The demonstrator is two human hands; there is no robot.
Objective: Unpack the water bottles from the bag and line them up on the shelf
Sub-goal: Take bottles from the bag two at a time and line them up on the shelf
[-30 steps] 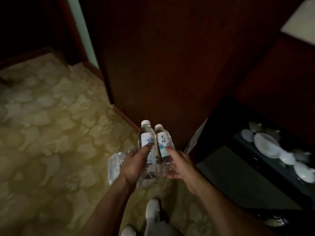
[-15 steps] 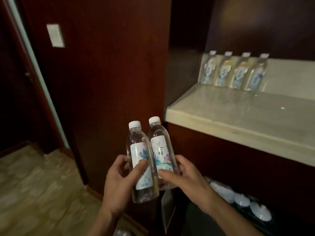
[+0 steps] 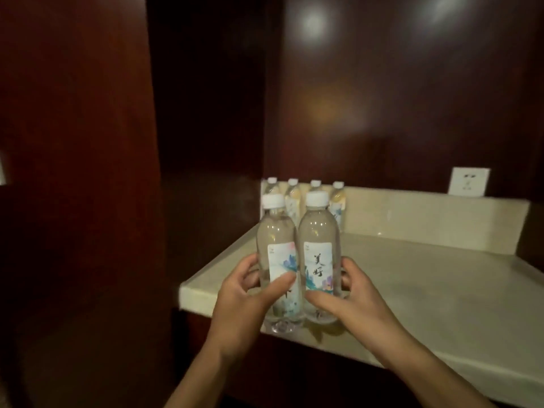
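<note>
Two water bottles are up in front of the camera, side by side and touching, both upright with white caps. The left hand (image 3: 244, 304) wraps the left bottle (image 3: 278, 254), thumb pressed across the front of its label and fingers curled around the far side. The right hand (image 3: 350, 301) grips the right bottle (image 3: 319, 254) the same way, thumb on the lower part of the label, fingers closed around the outer side. Each hand has a firm hold on its own bottle. The right bottle's label shows dark brush characters over a pale painted scene; the left label shows blue and pink washes.

Both bottles sit low over the front left part of the pale stone shelf (image 3: 426, 295), near its front edge. Their clear bases look right at the surface, with glints on the stone beneath them, but whether they actually rest on the shelf or hang just above it, I cannot tell.

At the back left corner of the shelf, against its raised back lip, stands a row of four bottles (image 3: 337, 201), partly hidden behind the two held ones; their white caps show in a line. Well to the right of that row, above the shelf's back lip, a white wall socket (image 3: 468, 181) is set in the dark wood panel (image 3: 397, 98). Soft light reflections glow on that panel above the shelf. Left of the shelf, a tall dark wooden side wall (image 3: 73, 142) fills the view.
</note>
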